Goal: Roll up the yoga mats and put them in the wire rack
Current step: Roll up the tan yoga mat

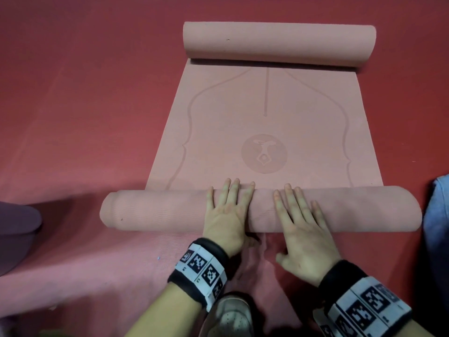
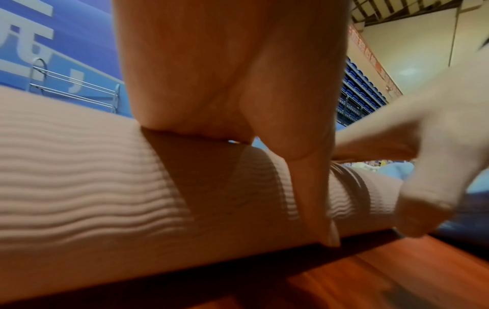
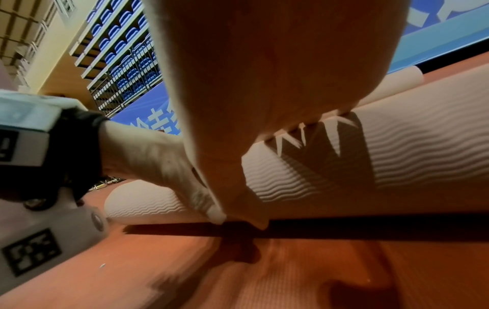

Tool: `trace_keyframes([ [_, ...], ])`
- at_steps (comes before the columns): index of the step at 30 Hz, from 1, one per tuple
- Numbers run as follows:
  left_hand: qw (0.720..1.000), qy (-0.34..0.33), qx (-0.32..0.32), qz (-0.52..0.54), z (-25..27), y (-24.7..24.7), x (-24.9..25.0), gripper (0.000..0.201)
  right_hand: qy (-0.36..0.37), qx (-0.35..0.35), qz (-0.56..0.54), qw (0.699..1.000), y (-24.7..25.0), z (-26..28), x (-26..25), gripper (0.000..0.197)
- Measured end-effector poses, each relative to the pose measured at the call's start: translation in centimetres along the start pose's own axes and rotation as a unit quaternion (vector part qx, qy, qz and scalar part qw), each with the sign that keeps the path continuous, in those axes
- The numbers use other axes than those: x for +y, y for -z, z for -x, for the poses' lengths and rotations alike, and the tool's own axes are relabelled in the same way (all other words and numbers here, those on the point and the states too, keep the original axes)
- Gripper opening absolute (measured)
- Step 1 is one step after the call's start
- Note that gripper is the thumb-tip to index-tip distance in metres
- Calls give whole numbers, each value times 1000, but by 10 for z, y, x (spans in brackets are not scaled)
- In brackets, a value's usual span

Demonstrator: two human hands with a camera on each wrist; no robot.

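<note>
Head view: L hand (image 1: 224, 215) & R hand (image 1: 300, 221) are pressing flat, fingers straight, on the near roll (image 1: 158, 210) of the pink mat (image 1: 218, 132), lower centre of frame. Far end is curling into its own roll (image 1: 279, 43) at top. Risk: uneven push is likely telescoping the ends; roll's L end already looks stepped. Foam is soft, wave-ribbed. Wire rack (image 2: 76, 87) is showing upper left in L wrist view.

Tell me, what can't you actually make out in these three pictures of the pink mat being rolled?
- Wire rack: left wrist view shows a few bars; the near roll hides the rest.
- Left hand and right hand palms: pressed flat on the roll, unseen from the head view.
- Blue cloth and purple object: cut off by the head view's edges.
- Far roll: how much is wound up cannot be told.
</note>
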State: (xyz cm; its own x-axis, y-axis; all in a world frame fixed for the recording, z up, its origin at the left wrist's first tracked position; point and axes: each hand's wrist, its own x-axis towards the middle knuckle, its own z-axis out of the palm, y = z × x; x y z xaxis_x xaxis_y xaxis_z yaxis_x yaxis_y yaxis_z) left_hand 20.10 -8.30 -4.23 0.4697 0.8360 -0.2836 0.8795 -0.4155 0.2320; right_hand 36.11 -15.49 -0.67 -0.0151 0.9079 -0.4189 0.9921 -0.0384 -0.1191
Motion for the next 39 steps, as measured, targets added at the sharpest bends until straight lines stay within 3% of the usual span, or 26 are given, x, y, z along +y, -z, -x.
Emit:
trace_keyframes([
  [8,999,-6,15,-48,-5,1,-2,130,-12,-19,18,1000,7,-20,1,125],
  [22,999,24,30,-20,11,0,9,133,-41,-82,45,995,31,-80,10,130],
  [33,999,12,26,-45,1,-4,6,137,-51,-65,41,996,29,-80,8,129],
  [39,998,27,7,-62,-21,10,4,130,-41,-49,46,997,31,-73,13,129],
])
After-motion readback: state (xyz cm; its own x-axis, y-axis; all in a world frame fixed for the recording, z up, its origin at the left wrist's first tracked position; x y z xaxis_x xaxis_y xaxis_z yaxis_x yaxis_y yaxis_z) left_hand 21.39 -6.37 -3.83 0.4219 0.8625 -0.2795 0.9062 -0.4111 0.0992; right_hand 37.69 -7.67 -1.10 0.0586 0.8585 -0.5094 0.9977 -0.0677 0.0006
